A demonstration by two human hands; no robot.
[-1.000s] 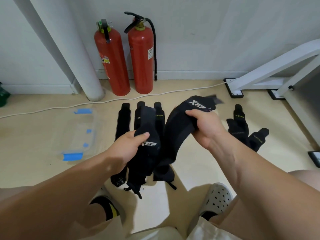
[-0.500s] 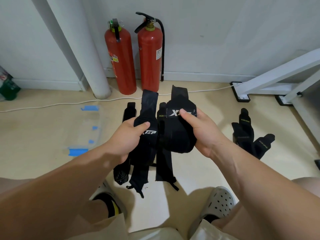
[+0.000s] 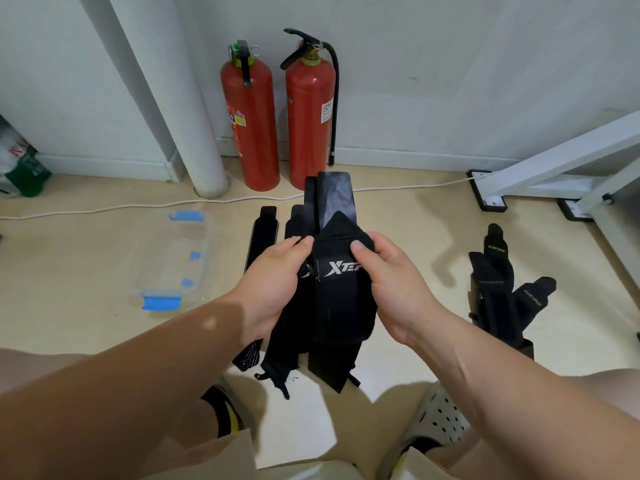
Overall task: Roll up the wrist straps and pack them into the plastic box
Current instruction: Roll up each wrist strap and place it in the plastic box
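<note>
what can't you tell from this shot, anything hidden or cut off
Head view only.
Floor straps: count unclear; the held wrist straps, left hand and right hand cover them.
Held straps' logos: partly under both thumbs.
Plastic box: clear; lid on or off unclear.
Fire extinguisher labels: too small to read.
Green object: cut by left edge.

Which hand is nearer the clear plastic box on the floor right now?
Left. The left hand grips the wrist straps just right of the plastic box; the right hand holds them farther right, beyond the left hand.
</note>
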